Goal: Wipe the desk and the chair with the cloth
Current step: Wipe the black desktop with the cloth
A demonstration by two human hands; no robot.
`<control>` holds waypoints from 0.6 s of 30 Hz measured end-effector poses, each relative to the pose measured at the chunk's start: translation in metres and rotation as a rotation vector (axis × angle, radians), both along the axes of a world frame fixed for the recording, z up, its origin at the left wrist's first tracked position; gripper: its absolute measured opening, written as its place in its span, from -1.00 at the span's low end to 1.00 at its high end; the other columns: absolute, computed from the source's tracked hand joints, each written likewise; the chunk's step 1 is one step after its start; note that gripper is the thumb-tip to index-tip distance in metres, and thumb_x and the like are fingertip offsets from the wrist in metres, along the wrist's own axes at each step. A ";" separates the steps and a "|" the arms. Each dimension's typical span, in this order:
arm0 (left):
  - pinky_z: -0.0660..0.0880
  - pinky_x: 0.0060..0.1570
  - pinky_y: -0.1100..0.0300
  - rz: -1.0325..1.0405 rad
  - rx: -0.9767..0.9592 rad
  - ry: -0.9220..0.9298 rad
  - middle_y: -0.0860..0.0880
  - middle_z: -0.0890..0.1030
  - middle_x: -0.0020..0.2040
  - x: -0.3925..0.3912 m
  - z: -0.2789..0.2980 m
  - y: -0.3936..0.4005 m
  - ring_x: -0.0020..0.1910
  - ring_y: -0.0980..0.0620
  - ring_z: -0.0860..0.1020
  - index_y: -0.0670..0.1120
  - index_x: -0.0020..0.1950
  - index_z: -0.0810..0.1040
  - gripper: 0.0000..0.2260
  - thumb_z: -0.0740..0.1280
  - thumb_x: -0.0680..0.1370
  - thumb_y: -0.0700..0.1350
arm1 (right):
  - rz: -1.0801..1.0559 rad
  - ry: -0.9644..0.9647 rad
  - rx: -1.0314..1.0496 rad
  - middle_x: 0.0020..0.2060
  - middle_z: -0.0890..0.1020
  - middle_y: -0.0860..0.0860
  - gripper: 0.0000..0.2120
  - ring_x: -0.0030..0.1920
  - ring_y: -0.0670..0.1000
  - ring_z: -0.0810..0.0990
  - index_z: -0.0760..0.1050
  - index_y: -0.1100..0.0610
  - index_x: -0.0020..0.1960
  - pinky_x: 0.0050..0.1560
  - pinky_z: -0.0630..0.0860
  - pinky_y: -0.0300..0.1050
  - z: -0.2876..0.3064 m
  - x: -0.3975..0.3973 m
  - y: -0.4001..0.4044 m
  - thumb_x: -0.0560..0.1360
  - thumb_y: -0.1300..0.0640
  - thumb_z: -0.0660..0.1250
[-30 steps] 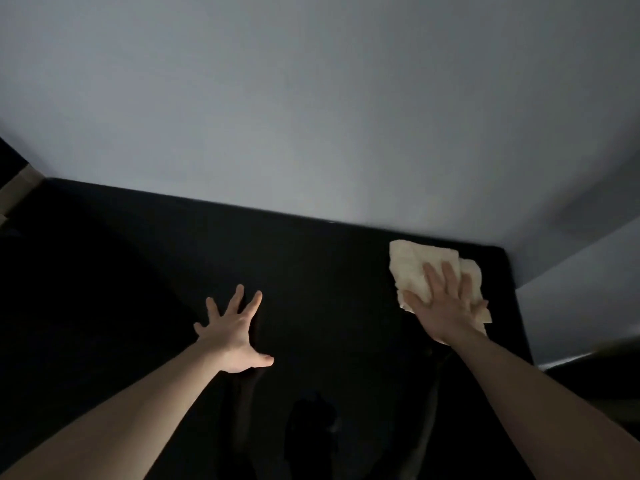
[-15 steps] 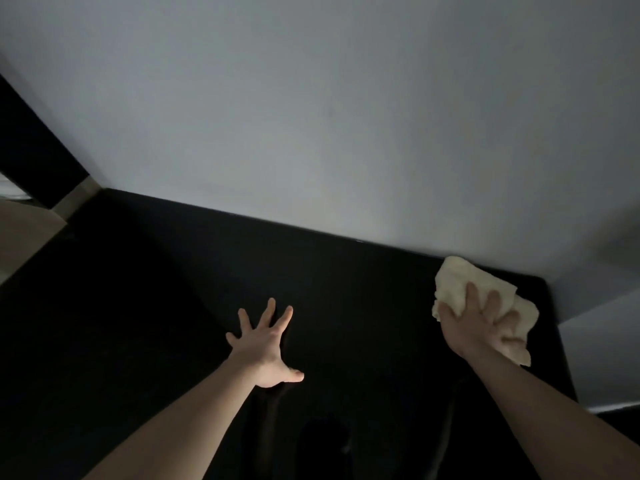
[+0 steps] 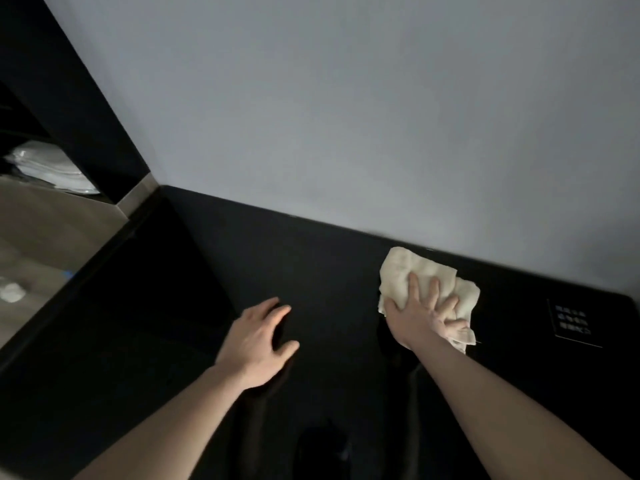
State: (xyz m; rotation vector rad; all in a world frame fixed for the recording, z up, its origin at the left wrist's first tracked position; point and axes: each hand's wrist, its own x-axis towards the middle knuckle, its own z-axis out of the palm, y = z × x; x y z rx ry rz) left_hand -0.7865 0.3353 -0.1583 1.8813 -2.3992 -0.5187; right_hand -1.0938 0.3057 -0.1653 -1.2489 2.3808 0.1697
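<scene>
Two bare forearms reach forward, hands well apart.
The left hand (image 3: 258, 344) hangs palm down, fingers loosely curled. The right hand (image 3: 420, 317) lies flat with fingers spread, pressing down, its arm stretched out straight.

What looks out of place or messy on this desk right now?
Nothing stands out. The black desk shows no spill or damage. The right hand presses the crumpled cloth flat near the wall, the left hand rests empty on the surface, and a small printed label sits flat at the far right.
</scene>
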 end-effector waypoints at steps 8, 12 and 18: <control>-0.06 0.62 -0.28 0.239 0.025 -0.178 0.06 -0.01 0.74 0.223 -0.031 -0.051 0.70 -0.20 -0.07 0.23 0.71 0.09 -0.11 -0.08 0.44 0.60 | 0.039 0.029 -0.053 0.68 -0.30 0.03 -0.22 0.62 0.43 -0.29 -0.33 -0.23 0.69 0.47 -0.14 0.68 -0.009 0.132 -0.046 0.62 -0.41 -0.04; -0.14 0.61 -0.33 0.233 -0.034 -0.118 0.11 -0.05 0.74 0.244 -0.045 -0.047 0.71 -0.20 -0.12 0.25 0.71 0.00 -0.09 -0.16 0.44 0.64 | 0.088 0.045 -0.096 0.68 -0.26 0.01 -0.24 0.63 0.40 -0.26 -0.29 -0.24 0.69 0.49 -0.15 0.65 -0.014 0.175 -0.063 0.63 -0.40 -0.04; -0.09 0.62 -0.35 0.241 -0.122 -0.084 0.10 0.09 0.72 0.245 -0.053 -0.046 0.71 -0.19 -0.04 0.21 0.70 0.14 -0.15 -0.07 0.50 0.60 | 0.127 0.029 -0.125 0.69 -0.24 -0.02 -0.25 0.64 0.35 -0.28 -0.26 -0.26 0.70 0.52 -0.19 0.61 -0.019 0.172 -0.064 0.62 -0.43 -0.05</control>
